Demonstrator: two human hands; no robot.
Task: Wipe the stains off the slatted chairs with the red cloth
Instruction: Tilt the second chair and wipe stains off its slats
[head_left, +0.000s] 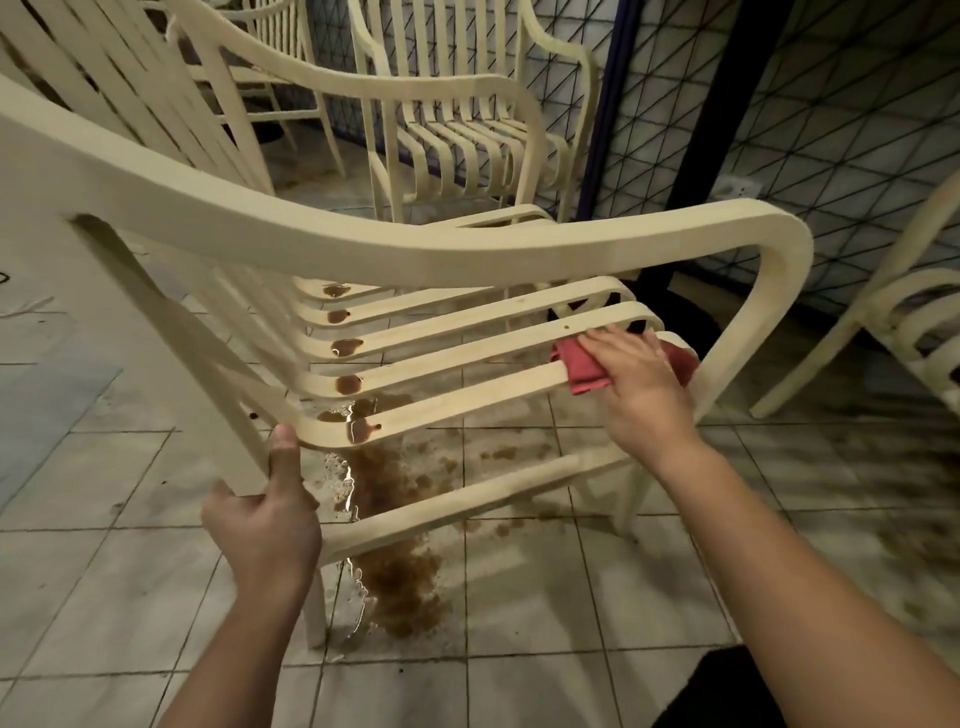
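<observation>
A cream slatted chair stands right in front of me. Brown stains pool where its seat slats curve up into the back. My right hand presses the red cloth flat onto a seat slat near the front right corner, fingers straight over the cloth. My left hand grips the chair's rear upright, thumb pointing up along it. Part of the cloth is hidden under my right hand.
A brown spill with wet patches spreads over the tiled floor under the chair. Two more cream slatted chairs stand behind, another at the right. A tiled wall with a dark post is at the back right.
</observation>
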